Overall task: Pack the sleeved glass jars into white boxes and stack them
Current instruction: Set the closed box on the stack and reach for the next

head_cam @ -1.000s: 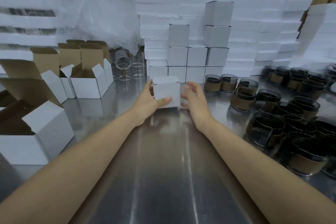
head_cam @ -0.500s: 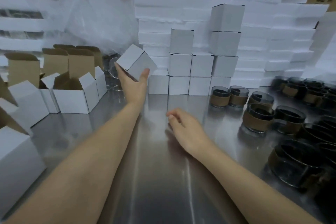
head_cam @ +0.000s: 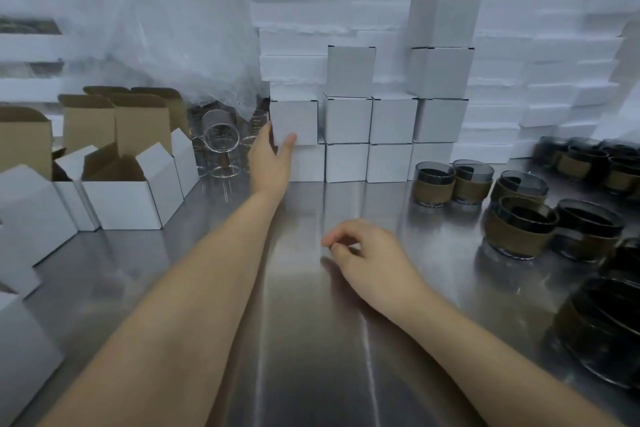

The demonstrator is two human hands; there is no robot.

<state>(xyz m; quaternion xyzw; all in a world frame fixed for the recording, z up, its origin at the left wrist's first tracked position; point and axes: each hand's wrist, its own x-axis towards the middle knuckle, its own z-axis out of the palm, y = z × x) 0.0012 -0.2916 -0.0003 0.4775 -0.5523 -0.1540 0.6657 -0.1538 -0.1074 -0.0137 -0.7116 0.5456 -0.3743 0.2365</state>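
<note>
- Steel table, shiny and streaked with reflections, runs away from the camera, with both bare forearms stretched out over it.
- Left hand reaches to the far side of the table and grips a closed white box. The thumb lies on the front face, and the other fingers wrap round the left side, mostly hidden behind it.
- That white box sits upright on the bottom box at the left end of the stack. It is level with the second row and just beside its neighbour; whether the two touch I cannot tell.
- The stack stands against a back wall of white foam slabs. Its columns, from left to right, are two, three, two and four boxes high.
- Right hand hangs low over the middle of the table. Its fingers are loosely curled, thumb and fingertip close together, and it holds nothing.
- Sleeved jars, dark glass with brown bands, stand in a group on the right side of the table, well apart from both hands.
- Open boxes, white outside and brown inside with their flaps up, stand on the left side.
- Clear glasses stand behind the open boxes, under a crumpled plastic bag.
</note>
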